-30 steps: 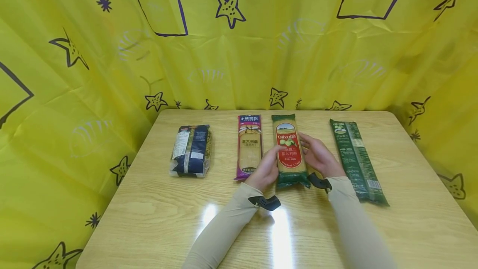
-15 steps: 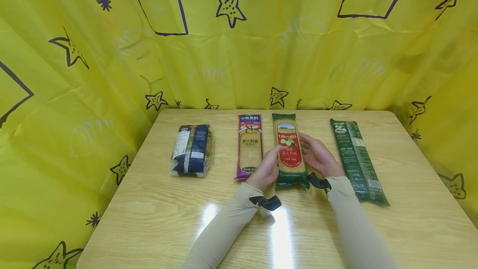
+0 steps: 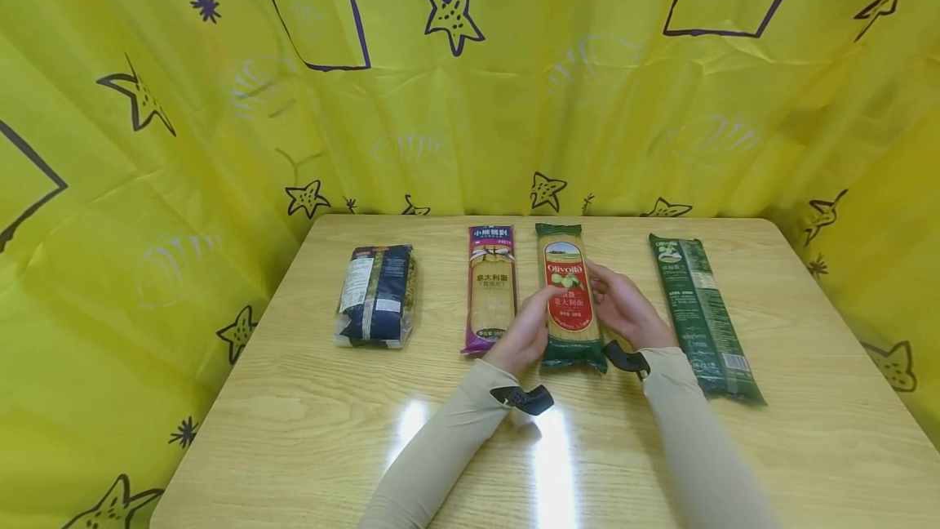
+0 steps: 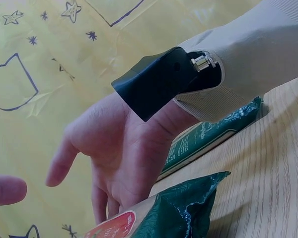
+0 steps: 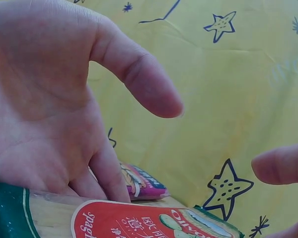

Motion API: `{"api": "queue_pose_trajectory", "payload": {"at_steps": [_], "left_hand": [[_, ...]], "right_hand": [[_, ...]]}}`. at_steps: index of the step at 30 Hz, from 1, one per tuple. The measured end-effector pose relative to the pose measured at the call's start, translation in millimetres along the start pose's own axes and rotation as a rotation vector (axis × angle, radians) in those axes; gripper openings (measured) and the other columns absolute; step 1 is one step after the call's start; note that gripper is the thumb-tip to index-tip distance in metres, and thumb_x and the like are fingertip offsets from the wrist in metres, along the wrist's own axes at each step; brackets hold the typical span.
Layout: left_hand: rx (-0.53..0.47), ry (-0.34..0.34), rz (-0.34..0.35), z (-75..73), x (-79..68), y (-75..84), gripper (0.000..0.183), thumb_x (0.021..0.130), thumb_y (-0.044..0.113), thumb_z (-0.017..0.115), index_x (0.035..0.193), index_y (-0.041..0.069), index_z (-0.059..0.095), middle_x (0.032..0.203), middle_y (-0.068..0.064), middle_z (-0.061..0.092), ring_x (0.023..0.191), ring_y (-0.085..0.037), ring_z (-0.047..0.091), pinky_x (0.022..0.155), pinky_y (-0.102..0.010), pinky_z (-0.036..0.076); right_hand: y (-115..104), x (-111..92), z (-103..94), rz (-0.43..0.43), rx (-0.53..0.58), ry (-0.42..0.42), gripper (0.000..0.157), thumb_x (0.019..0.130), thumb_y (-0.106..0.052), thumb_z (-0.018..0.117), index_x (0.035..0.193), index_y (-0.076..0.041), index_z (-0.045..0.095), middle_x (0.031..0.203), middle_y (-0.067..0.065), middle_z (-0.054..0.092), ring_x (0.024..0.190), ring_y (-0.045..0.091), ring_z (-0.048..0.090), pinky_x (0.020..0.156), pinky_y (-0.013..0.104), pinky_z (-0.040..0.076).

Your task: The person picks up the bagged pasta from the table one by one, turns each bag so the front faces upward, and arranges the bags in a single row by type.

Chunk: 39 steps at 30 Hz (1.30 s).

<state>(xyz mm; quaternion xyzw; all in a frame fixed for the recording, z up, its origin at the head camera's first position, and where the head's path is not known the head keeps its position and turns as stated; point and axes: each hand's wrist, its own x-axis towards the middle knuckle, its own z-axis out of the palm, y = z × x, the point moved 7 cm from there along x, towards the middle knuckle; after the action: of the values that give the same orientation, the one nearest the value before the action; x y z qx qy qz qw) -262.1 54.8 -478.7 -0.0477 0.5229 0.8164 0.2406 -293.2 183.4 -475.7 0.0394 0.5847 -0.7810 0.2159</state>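
Both hands flank one pasta pack, fingers fairly straight and thumbs spread wide above it, neither clasping it: the left hand (image 3: 523, 335) at its 8 o'clock, the right hand (image 3: 630, 308) at its 3 o'clock. Fingertips reach the sides of the Olivoilà pack (image 3: 576, 321); whether any slip underneath cannot be told, nor whether the pack lies fully flat on the table (image 3: 294, 398).

Good handling here probably means light, even pressure from both sides, low along the edges. I would keep the thumbs off the middle and avoid flexing the pack, since long dry strands could snap, and not pull by the crimped green ends.

Its red oval reads "Olivoilà", then 意大利面, with "spaghetti" below. At 4 o'clock, beside the right forearm, a slanting green pack (image 3: 701, 308) also carries "Olivoilà", plus small print and a barcode, mostly too fine to read. At 9 o'clock, just beyond the left hand, the purple-ended pack (image 3: 492, 288) shows 小熊驾到, "PASTA" and 意大利面. Farther out at 9 o'clock, a navy bag (image 3: 378, 292) has pale label panels, illegible. Beyond everything, at 12 o'clock, hangs a yellow curtain (image 3: 455, 104) with drawn starfish.
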Motion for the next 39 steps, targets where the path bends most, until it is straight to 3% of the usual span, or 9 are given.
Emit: {"api": "queue_pose_trajectory", "payload": {"at_steps": [17,22,27,33,39], "left_hand": [[0.051,-0.008,0.038,0.3,0.9,1.6,0.052,0.1,0.025,0.053,0.145,-0.002,0.049,0.131,-0.012,0.06,0.113,-0.018,0.056,0.103,-0.032,0.046],[0.05,-0.004,0.021,0.1,0.4,1.1,0.054,0.1,0.027,0.054,0.147,0.0,0.048,0.139,-0.016,0.059,0.116,-0.02,0.058,0.107,-0.035,0.048],[0.064,0.002,0.023,-0.1,0.6,2.0,0.053,0.1,0.026,0.054,0.146,-0.001,0.048,0.133,-0.015,0.06,0.114,-0.02,0.058,0.105,-0.034,0.047],[0.059,-0.007,0.017,0.2,2.0,1.3,0.054,0.102,0.025,0.052,0.15,0.001,0.046,0.145,-0.019,0.056,0.121,-0.022,0.058,0.108,-0.035,0.047],[0.061,0.006,0.023,-1.8,1.7,2.4,0.054,0.1,0.025,0.054,0.149,0.001,0.048,0.14,-0.016,0.059,0.118,-0.02,0.058,0.108,-0.035,0.047]], "right_hand": [[2.3,3.3,1.3,-0.018,0.035,0.007,0.062,0.112,-0.039,0.038,0.159,-0.001,0.022,0.132,0.003,0.037,0.116,0.013,0.038,0.096,0.021,0.048],[2.0,2.5,1.0,-0.042,0.066,-0.003,0.049,0.112,-0.037,0.041,0.148,-0.005,0.039,0.127,0.001,0.045,0.109,0.01,0.041,0.095,0.021,0.047],[1.0,1.3,-0.8,-0.051,0.103,0.008,0.037,0.111,-0.038,0.045,0.135,-0.011,0.051,0.119,-0.003,0.051,0.101,0.009,0.041,0.093,0.022,0.044],[0.8,1.5,-1.0,-0.045,0.086,0.014,0.039,0.111,-0.038,0.043,0.139,-0.011,0.047,0.123,-0.004,0.05,0.108,0.01,0.04,0.098,0.023,0.042],[1.4,2.6,-0.3,-0.038,0.052,0.018,0.051,0.111,-0.04,0.041,0.149,-0.007,0.036,0.129,-0.002,0.044,0.114,0.011,0.037,0.1,0.023,0.042]]}}
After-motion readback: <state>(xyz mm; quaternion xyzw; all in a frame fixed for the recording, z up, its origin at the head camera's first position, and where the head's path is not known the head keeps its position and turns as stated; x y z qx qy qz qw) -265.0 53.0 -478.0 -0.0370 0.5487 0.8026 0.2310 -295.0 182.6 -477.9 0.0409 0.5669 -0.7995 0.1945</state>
